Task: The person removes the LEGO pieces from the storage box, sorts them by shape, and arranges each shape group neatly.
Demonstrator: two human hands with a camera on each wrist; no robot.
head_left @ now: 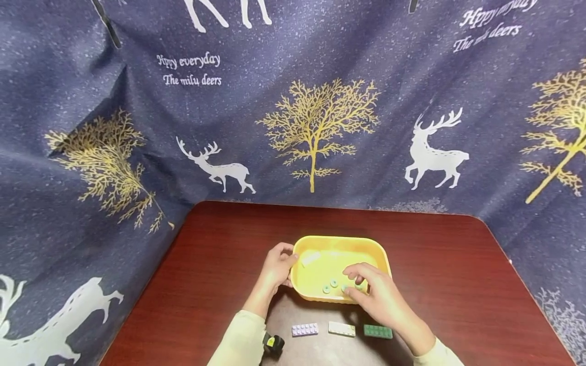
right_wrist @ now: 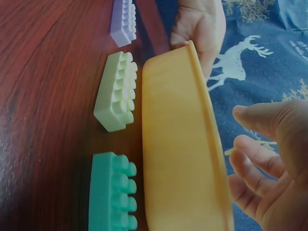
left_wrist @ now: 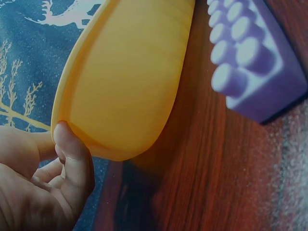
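Currently left fingers (left_wrist: 77,159) clamp the yellow tub (head_left: 341,245); right fingers (right_wrist: 252,175) hover parted above it.

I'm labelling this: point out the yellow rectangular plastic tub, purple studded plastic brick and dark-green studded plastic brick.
Yellow rectangular plastic tub (right_wrist: 180,137): right wrist view, outer side wall.
Purple studded plastic brick (head_left: 304,330): head view, studded top.
Dark-green studded plastic brick (head_left: 378,331): head view, studded top.
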